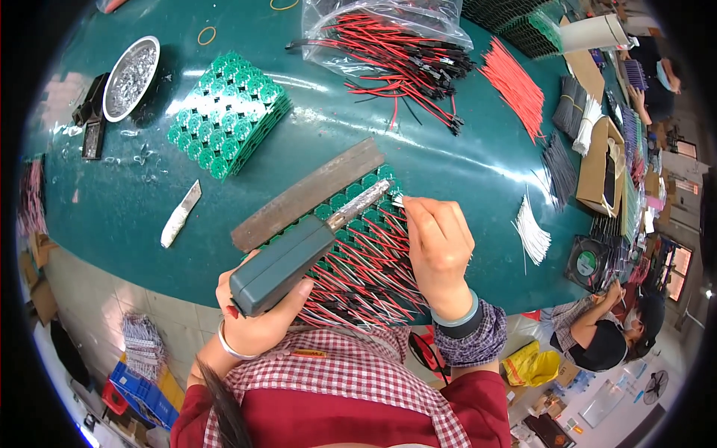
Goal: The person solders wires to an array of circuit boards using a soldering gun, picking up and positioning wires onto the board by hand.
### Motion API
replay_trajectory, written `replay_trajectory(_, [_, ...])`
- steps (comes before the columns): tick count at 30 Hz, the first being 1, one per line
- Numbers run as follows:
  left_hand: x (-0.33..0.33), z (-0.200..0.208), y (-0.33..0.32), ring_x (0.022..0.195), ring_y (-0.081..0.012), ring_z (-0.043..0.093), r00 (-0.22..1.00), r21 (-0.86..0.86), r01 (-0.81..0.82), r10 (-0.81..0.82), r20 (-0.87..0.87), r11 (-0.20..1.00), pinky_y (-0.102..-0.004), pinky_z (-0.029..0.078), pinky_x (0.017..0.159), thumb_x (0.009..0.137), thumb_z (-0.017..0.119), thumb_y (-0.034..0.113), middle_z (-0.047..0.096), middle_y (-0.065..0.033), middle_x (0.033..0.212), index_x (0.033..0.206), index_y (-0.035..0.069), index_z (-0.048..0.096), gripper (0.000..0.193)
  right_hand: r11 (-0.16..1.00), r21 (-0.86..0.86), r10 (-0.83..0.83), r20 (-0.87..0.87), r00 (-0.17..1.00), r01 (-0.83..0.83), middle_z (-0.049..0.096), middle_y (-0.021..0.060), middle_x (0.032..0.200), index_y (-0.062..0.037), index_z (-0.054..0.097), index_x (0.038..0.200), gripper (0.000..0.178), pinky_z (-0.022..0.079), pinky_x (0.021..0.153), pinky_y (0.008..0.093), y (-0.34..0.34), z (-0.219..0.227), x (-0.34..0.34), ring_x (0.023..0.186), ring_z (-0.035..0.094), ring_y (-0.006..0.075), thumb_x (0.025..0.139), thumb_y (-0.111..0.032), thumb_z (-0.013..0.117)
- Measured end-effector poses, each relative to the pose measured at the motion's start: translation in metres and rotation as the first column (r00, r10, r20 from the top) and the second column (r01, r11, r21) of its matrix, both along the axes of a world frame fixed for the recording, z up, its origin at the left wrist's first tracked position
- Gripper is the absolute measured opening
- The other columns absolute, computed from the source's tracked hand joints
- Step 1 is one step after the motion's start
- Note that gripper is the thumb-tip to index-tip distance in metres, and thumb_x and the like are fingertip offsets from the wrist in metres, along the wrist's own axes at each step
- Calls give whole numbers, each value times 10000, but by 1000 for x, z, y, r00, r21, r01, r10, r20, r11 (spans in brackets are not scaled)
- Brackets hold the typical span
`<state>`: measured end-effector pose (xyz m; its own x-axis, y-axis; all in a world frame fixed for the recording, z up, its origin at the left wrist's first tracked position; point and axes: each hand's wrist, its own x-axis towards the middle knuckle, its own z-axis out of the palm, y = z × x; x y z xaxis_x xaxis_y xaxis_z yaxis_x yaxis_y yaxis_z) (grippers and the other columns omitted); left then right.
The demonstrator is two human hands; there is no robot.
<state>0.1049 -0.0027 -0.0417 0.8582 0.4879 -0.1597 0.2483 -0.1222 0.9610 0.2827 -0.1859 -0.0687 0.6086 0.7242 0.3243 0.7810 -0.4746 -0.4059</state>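
My left hand (261,322) is wrapped round the handle of a dark green soldering gun (282,267). Its silvery barrel points up and right, with the tip near the far right end of a green circuit board panel (340,200). Close to that tip, the thumb and fingers of my right hand (442,250) pinch a thin white wire (399,201); most of it is hidden by the hand. Many red, black and white wires (366,280) cover the near part of the panel. A flat grey metal bar (310,196) lies along the panel's far edge.
Left of the panel lie a white-wrapped blade (181,215), a stack of green boards (228,112) and a bowl of metal scraps (131,78). Bagged connector wires (403,56), red wires (514,88) and white wires (532,233) lie farther right. Two other people work at the right.
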Motion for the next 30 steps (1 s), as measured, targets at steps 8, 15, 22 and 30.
replay_trajectory(8, [8, 0, -4, 674, -138, 633, 1000, -42, 18, -19, -15, 999, -258, 488, 603, 777, 770, 20, 674, -80, 844, 975, -21, 694, 215, 999, -48, 22, 13, 1000, -22, 624, 119, 943, 27, 656, 1034, 366, 510, 657, 356, 2, 2, 0, 789, 590, 269, 671, 76, 647])
replay_trajectory(15, [9, -2, -4, 665, -132, 630, 997, -33, 71, -72, -21, 997, -253, 485, 605, 782, 760, 19, 673, -74, 822, 983, -29, 682, 221, 996, -80, 28, 2, 1000, -28, 614, 129, 949, 40, 646, 1038, 367, 507, 667, 356, 1, 4, -1, 803, 582, 273, 673, 77, 643])
replay_trajectory(22, [12, 2, -2, 655, -149, 636, 996, 42, 85, -83, -40, 996, -269, 491, 601, 769, 768, 31, 664, -82, 794, 942, -25, 662, 211, 994, -108, 34, 17, 999, -32, 614, 129, 950, 42, 643, 1037, 370, 507, 668, 355, 1, 5, 0, 810, 582, 276, 668, 65, 640])
replay_trajectory(30, [6, 2, -1, 640, -170, 632, 996, 124, 87, -88, 1, 988, -278, 496, 588, 760, 776, 28, 656, -87, 798, 928, -23, 677, 202, 992, -124, 32, 33, 999, -28, 613, 125, 945, 42, 642, 1032, 371, 508, 668, 352, 3, 6, 0, 812, 581, 271, 662, 66, 641])
